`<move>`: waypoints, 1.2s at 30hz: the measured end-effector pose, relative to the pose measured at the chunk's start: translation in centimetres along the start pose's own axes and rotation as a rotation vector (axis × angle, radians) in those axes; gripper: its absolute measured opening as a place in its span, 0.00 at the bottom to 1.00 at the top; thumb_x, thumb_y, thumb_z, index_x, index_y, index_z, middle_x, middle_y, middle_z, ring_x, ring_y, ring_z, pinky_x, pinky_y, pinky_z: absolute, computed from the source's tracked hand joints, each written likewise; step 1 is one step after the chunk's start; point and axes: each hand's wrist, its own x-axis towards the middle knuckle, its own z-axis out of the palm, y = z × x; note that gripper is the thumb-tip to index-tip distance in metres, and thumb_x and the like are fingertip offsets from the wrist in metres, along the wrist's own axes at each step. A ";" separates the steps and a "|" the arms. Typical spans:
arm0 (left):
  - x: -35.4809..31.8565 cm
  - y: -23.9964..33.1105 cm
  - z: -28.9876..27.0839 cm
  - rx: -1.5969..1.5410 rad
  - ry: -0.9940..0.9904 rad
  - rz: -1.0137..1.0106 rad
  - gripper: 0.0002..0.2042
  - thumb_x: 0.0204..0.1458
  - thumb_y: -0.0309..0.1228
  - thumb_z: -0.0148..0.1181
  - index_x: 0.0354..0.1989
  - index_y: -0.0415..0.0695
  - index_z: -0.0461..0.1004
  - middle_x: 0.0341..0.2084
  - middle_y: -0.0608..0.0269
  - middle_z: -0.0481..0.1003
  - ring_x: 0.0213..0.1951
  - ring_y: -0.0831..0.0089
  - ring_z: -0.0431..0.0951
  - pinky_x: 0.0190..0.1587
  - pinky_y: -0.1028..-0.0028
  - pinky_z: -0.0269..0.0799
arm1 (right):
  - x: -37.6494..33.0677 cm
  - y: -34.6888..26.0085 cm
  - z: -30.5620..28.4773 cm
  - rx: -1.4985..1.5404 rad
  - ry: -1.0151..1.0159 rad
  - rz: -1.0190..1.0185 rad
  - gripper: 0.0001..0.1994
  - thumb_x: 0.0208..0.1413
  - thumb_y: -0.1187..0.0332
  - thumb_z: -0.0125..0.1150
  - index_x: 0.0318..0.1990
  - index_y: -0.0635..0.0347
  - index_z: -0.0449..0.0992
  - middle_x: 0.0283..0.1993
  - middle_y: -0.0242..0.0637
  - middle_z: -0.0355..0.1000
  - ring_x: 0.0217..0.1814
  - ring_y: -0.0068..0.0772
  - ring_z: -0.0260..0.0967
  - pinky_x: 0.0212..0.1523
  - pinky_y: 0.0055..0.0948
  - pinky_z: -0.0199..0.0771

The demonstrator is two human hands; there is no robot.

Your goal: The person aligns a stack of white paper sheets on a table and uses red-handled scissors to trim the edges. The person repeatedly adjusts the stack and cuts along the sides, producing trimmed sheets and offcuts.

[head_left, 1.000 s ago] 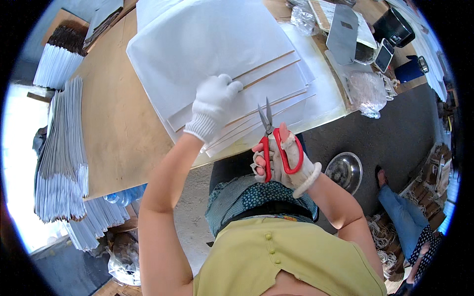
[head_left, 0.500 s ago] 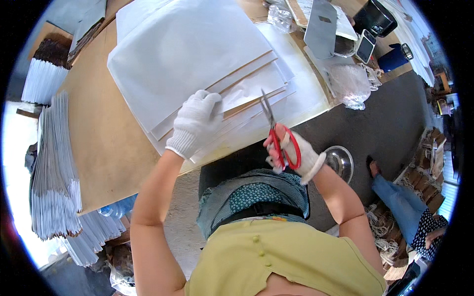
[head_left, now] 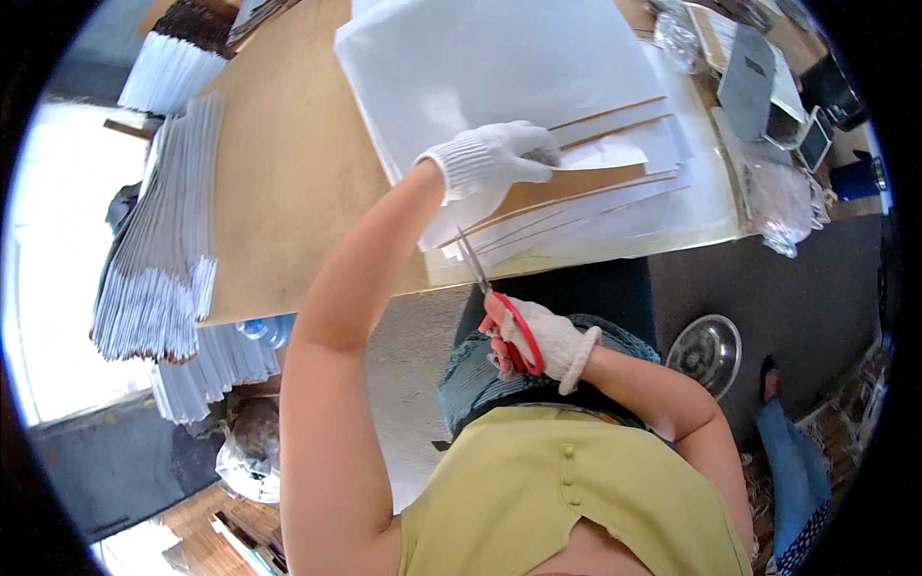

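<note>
My left hand point(head_left: 499, 161), in a white knit glove, grips the near edge of a white paper sheet point(head_left: 461, 213) and bends it up. Beneath the raised edge a brown layer point(head_left: 567, 187) shows. Its fingertips are partly hidden by the paper. A pile of large white sheets point(head_left: 499, 62) with some brown edges spreads beyond the hand. My right hand point(head_left: 552, 341), in a glove that leaves fingertips bare, is closed round red-handled scissors point(head_left: 474, 264). Their blades point up and left, close to the table's front edge and the sheets' near corner.
Folded white paper bundles point(head_left: 163, 240) stand along the left side of the wooden table point(head_left: 279, 192). At the right lie a grey metal plate point(head_left: 746, 82), a phone point(head_left: 816, 139), a plastic bag point(head_left: 778, 202) and a blue bottle point(head_left: 855, 178). A metal basin point(head_left: 706, 355) rests on the floor; another person's leg point(head_left: 783, 451) is beyond it.
The view has turned, so the table sits further right. My left hand has moved along the pile and lifts the sheet edge, baring more brown. The scissors have come down and left.
</note>
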 end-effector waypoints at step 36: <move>-0.6 2.5 8.4 0.669 0.656 0.153 0.32 0.48 0.49 0.60 0.61 0.48 0.65 0.60 0.50 0.63 0.63 0.53 0.62 0.66 0.53 0.52 | -6.3 -2.1 -6.9 0.424 0.156 -0.632 0.23 0.62 0.44 0.49 0.43 0.58 0.67 0.23 0.31 0.64 0.19 0.29 0.64 0.20 0.28 0.65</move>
